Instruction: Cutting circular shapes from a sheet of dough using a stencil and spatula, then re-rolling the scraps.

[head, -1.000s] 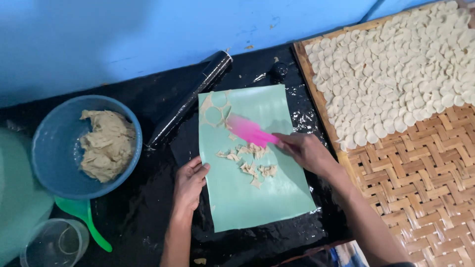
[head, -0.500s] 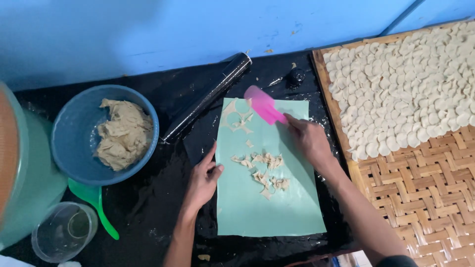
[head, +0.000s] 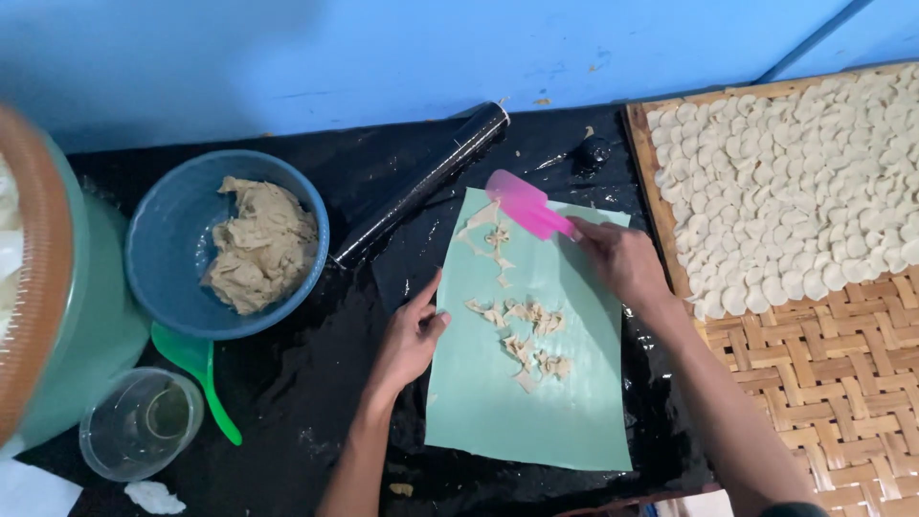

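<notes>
Two bare hands are seen over a pale green mat [head: 536,402] that is laid on a black work surface [head: 316,402]. The right hand [head: 622,263] is closed around the handle of a pink scraper [head: 525,203], whose blade is pressed flat near the mat's far edge, just beside a few thin dough scraps [head: 522,330]; more scraps are scattered at the mat's middle. The left hand [head: 412,340] is laid flat on the mat's left edge, fingers released and spread, nothing being grasped. The near half of the mat is left bare, and a narrow black strip is kept between its right edge and the woven bamboo tray [head: 833,383]. The far part of that tray is covered with small pale dough rounds [head: 795,182], while its near part is uncovered weave. A black rolling pin [head: 421,187] is laid slantwise just beyond the mat's far left corner, its near end close to the blue bowl [head: 158,278], in which a lump of brown dough [head: 263,244] is held. Against the bowl's near rim a green scoop [head: 196,369] is placed, and a clear plastic cup [head: 142,421] is set just beside it. A large green container [head: 86,325] is cut off by the left edge of the view.
</notes>
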